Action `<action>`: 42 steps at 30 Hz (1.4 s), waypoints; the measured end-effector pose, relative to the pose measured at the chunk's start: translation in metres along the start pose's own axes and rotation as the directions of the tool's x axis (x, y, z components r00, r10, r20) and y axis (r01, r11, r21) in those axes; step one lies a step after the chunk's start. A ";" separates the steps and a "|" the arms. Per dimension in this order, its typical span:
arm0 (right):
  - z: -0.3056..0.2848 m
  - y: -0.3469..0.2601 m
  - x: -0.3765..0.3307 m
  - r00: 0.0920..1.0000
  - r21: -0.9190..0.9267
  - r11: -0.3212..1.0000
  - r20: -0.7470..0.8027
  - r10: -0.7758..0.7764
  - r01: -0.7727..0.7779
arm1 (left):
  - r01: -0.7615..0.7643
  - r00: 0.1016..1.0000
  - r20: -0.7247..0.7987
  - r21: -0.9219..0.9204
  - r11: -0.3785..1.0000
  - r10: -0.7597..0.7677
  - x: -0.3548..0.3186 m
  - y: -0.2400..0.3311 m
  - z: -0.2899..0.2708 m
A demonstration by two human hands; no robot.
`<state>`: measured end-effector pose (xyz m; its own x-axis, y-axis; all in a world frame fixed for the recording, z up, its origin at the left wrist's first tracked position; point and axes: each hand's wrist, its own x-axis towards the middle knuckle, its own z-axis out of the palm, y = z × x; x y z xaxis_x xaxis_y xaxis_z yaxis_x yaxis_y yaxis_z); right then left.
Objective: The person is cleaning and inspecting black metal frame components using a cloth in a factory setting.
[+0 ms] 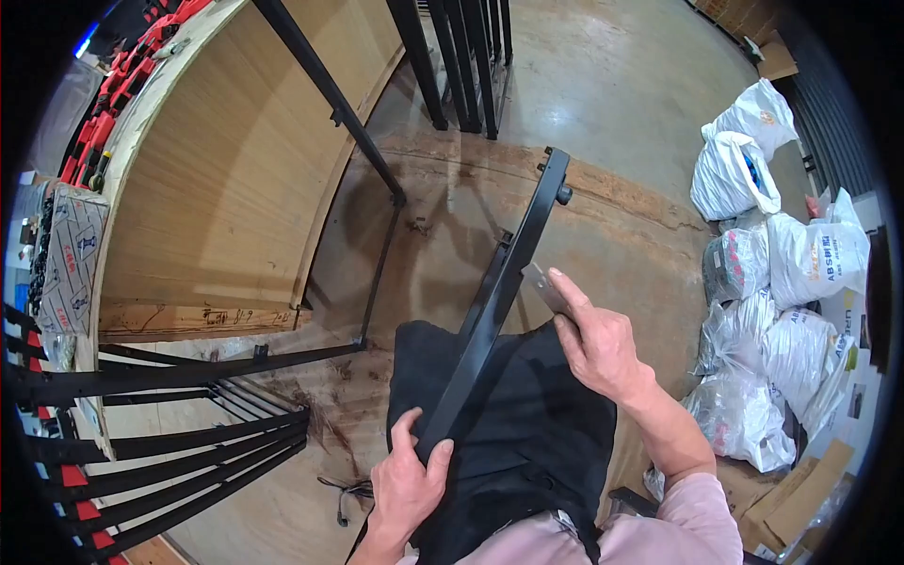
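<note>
Being pinched between the thumb and forefinger of the right hand (603,348), a flat metal blade (544,286) is held with its tip at, or just beside, the edge of a long black bar (477,346). The near end of that bar is grasped by the left hand (407,485), and its length is slanted up and away over a dark apron (556,414). A round knob (564,195) is already fitted near the far end. Work on the edge is judged to be under way, not finished; how much has been treated cannot be told. Farther out, more black frames (327,91) are stood at the left and beyond, whether treated or untreated cannot be made out.
</note>
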<state>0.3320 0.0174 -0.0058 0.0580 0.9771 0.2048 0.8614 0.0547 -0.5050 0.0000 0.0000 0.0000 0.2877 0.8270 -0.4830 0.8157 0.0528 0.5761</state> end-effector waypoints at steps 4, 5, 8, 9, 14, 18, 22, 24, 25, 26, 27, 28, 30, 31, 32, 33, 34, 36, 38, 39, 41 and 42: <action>0.005 -0.019 0.002 0.983 -0.017 0.987 -0.086 -0.160 0.159 | -0.082 0.995 -0.053 0.009 0.997 0.083 -0.001 0.009 -0.010; 0.007 -0.023 -0.003 0.975 -0.039 0.977 -0.070 -0.211 0.209 | -0.101 0.992 -0.069 0.007 0.995 0.102 -0.004 0.006 -0.009; 0.013 -0.023 -0.001 0.970 -0.108 0.964 -0.006 -0.244 0.242 | -0.115 0.989 -0.090 -0.009 0.993 0.114 -0.003 0.006 -0.009; 0.014 -0.023 0.000 0.969 -0.160 0.956 0.057 -0.240 0.246 | -0.119 0.989 -0.091 -0.009 0.993 0.118 -0.004 0.006 -0.008; 0.007 0.025 0.045 0.974 -0.216 0.969 -0.165 -0.155 0.118 | -0.114 0.989 -0.092 -0.004 0.993 0.113 -0.005 0.011 -0.007; 0.008 -0.014 0.020 0.960 -0.137 0.950 0.049 -0.277 0.281 | -0.128 0.985 -0.119 -0.015 0.992 0.126 -0.002 0.004 -0.007; 0.008 0.010 0.030 0.966 -0.135 0.959 -0.034 -0.255 0.248 | -0.127 0.983 -0.134 0.004 0.992 0.126 -0.006 0.005 -0.004; 0.008 -0.010 0.007 0.955 -0.109 0.950 0.073 -0.287 0.294 | -0.129 0.981 -0.142 0.014 0.992 0.130 -0.001 0.005 -0.003; 0.004 -0.003 0.013 0.957 -0.109 0.952 0.076 -0.279 0.286 | -0.131 0.982 -0.138 0.012 0.991 0.131 -0.002 0.005 -0.002; 0.001 0.011 0.029 0.970 -0.150 0.960 -0.032 -0.243 0.236 | -0.132 0.982 -0.134 0.009 0.991 0.133 -0.005 0.006 -0.001; 0.000 0.019 0.045 0.964 -0.186 0.964 -0.148 -0.220 0.192 | -0.134 0.981 -0.141 0.010 0.991 0.134 -0.005 0.006 0.000; -0.001 0.012 0.035 0.967 -0.122 0.966 -0.087 -0.239 0.228 | -0.128 0.982 -0.137 0.007 0.992 0.127 -0.007 0.005 0.002; 0.001 -0.004 0.015 0.950 -0.116 0.943 0.035 -0.312 0.314 | -0.107 0.988 -0.115 -0.003 0.994 0.106 -0.012 0.006 0.002; -0.001 -0.004 0.011 0.948 -0.079 0.946 0.066 -0.310 0.315 | -0.102 0.988 -0.116 -0.004 0.995 0.100 -0.013 0.007 0.001; 0.000 0.013 0.022 0.964 -0.083 0.963 -0.041 -0.262 0.258 | -0.099 0.987 -0.124 0.009 0.995 0.099 -0.010 0.009 0.001; -0.002 0.025 0.042 0.965 -0.086 0.975 -0.153 -0.215 0.204 | -0.103 0.985 -0.139 0.022 0.994 0.105 -0.005 0.010 0.001; -0.005 0.020 0.030 0.984 -0.071 0.982 -0.029 -0.178 0.175 | -0.110 0.985 -0.132 0.020 0.994 0.112 -0.008 0.009 0.002; -0.004 0.007 0.017 0.952 0.021 0.953 0.043 -0.303 0.302 | -0.115 0.984 -0.135 0.013 0.993 0.116 -0.011 0.008 0.004; -0.004 0.017 0.019 0.966 0.070 0.963 0.010 -0.260 0.258 | -0.113 0.985 -0.129 0.008 0.994 0.113 -0.016 0.007 0.005; -0.004 0.023 0.028 0.978 0.072 0.976 -0.044 -0.203 0.205 | -0.121 0.984 -0.134 0.012 0.993 0.121 -0.014 0.007 0.005; -0.004 0.011 0.013 0.961 0.058 0.961 0.034 -0.274 0.272 | -0.129 0.981 -0.144 0.016 0.992 0.130 -0.013 0.008 0.007; -0.004 0.012 0.011 0.952 0.062 0.951 0.020 -0.304 0.303 | -0.136 0.980 -0.144 0.019 0.991 0.137 -0.015 0.009 0.008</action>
<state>0.3449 0.0277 -0.0060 -0.2170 0.9179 0.3322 0.8057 0.3606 -0.4700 0.0069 -0.0167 0.0074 0.3214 0.8984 -0.2993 0.7783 -0.0706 0.6240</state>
